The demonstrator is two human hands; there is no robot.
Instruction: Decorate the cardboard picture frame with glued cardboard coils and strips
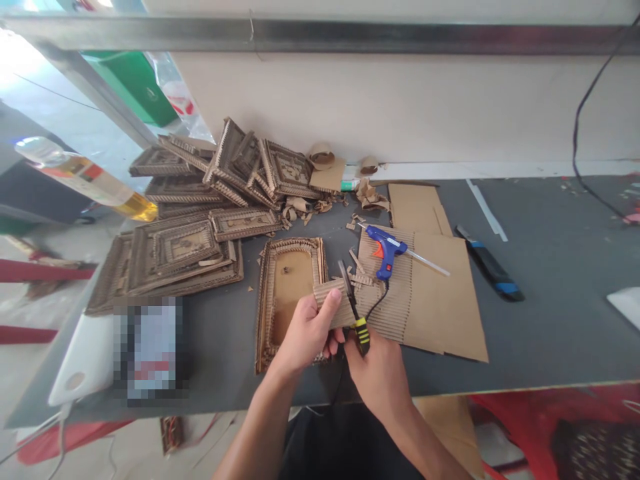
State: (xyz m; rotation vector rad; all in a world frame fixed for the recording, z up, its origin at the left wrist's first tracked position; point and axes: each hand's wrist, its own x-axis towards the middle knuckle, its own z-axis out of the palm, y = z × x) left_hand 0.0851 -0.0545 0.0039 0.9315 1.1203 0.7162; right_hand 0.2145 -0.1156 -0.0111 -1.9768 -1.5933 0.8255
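My left hand (311,328) pinches a small piece of corrugated cardboard (327,291), thumb on top. In my right hand (376,363) are scissors (362,333) with black and yellow handles, their blades pointing away beside the cardboard piece. Under and left of my hands lies a cardboard frame (295,283) with ridged borders. A blue glue gun (385,250) with an orange trigger rests on a corrugated sheet (393,310), just beyond my right hand. Small cardboard strips lie between the frame and the glue gun.
Stacked cardboard frames (173,243) fill the back left. A utility knife (490,267) lies at the right, past a flat cardboard sheet (445,300). A bottle (90,180) is at the left edge. Paper scraps (371,195) lie near the wall, and a cable (577,127) hangs at the right.
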